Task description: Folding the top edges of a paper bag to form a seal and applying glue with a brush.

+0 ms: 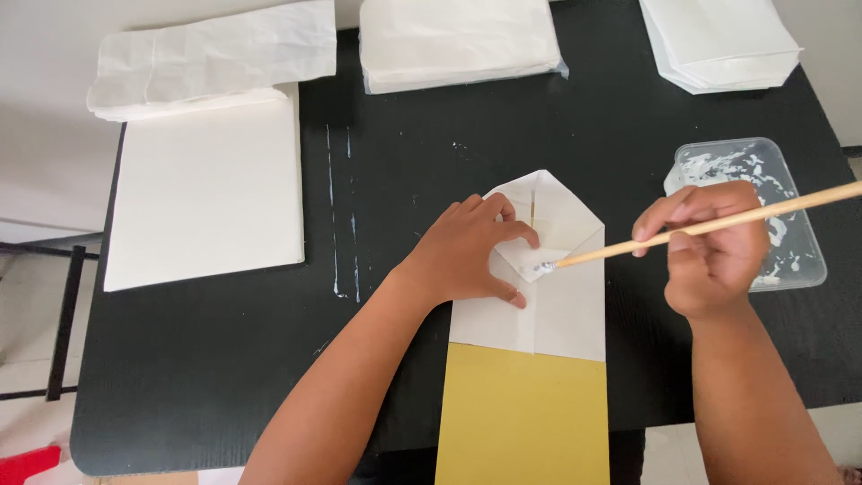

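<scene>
A folded white paper bag (561, 296) lies on the black table (224, 359), its lower part resting on a yellow sheet (525, 418). My left hand (467, 251) presses flat on the bag's folded flaps, fingers spread over the left fold. My right hand (714, 242) grips a thin wooden brush (700, 224) whose glue-wet tip touches a small folded flap at the bag's middle. A clear plastic tray (799, 242) smeared with white glue sits just behind my right hand.
A stack of white sheets (206, 189) lies at the left. Piles of finished white bags sit along the far edge: one crumpled pile (211, 58), one middle stack (458, 40), one right stack (718, 40). Dried glue streaks (341, 216) mark the table.
</scene>
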